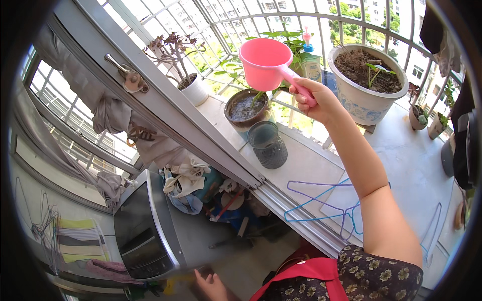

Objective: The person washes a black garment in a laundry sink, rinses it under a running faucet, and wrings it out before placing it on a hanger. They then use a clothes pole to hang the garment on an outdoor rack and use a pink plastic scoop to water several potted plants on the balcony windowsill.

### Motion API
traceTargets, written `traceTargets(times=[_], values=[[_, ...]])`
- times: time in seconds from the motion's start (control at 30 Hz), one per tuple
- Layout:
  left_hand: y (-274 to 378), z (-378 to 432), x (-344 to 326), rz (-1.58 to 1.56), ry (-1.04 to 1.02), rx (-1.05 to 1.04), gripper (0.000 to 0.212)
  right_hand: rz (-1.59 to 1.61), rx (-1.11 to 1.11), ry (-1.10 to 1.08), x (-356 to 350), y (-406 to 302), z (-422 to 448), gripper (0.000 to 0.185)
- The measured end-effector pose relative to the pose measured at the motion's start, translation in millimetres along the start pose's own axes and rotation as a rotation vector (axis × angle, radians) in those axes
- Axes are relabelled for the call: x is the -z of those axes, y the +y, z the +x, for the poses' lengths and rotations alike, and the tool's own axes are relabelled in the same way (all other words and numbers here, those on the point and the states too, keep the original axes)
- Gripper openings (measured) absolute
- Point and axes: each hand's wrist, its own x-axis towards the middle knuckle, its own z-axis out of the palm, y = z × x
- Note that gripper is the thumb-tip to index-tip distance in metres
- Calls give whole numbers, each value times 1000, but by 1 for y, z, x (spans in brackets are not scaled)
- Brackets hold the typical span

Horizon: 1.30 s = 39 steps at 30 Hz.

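Observation:
My right hand (314, 96) grips the handle of a pink plastic water dipper (260, 77), held out over the balcony ledge. Just below the dipper's cup stands a glazed brown plant pot (235, 126), with wet, dark contents and a green stem. A ribbed, dark see-through container (270, 153) stands in front of that pot. My left hand (212, 286) is low in the view, fingers apart, with nothing seen in it. It is near the front of a top-loading washing machine (145, 229).
A large white planter (367, 101) and a white pot with a succulent (194, 92) flank the ledge. Purple and blue hangers (320, 197) lie by the sliding-door track (293, 218). Metal bars (301, 14) enclose the outside. A pump bottle (311, 66) stands among leaves.

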Motion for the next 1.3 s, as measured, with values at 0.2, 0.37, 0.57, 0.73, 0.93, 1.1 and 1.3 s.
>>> traceTargets(times=[0.2,0.37,0.57,0.73,0.93,1.1,1.3], values=[[14,24,8,-91,-76,-3,62,225,238,31,2,23,-96,15],[2,33,-1,-200,-149,-109,66,143,392,309,-22,55,-159,10],[-9,26,16,-245,-271,-171,64,-61,317,344,-41,100,-243,9],[-39,4,41,-231,-348,-279,62,-201,168,269,-60,142,-344,13],[-97,-60,52,-199,-594,-320,60,-313,9,289,-70,177,-506,16],[-137,-117,38,-177,-847,-461,59,-279,-52,525,-81,193,-656,15],[-119,-179,38,-204,-1028,-593,58,-321,-35,772,-100,176,-816,18]])
